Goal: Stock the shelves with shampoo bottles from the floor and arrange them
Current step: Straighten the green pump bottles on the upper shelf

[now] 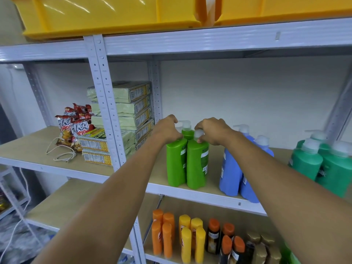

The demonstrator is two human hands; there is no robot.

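Three light-green pump bottles stand close together at the front of the middle shelf point(209, 195). My left hand point(168, 128) grips the pump top of the front left green bottle point(176, 162). My right hand point(213, 132) pinches the white pump of the front right green bottle point(197, 164). A third green bottle point(187, 131) stands behind them, its pump showing between my hands. Blue pump bottles point(231, 170) stand to the right, and dark-green pump bottles point(323, 164) stand further right.
Stacked cracker boxes point(122, 109), red snack bags point(76, 122) and a white cord point(61, 153) fill the shelf bay to the left. Orange point(162, 235), yellow point(192, 241) and dark bottles point(226, 241) stand on the lower shelf. Yellow bins point(106, 14) sit on top.
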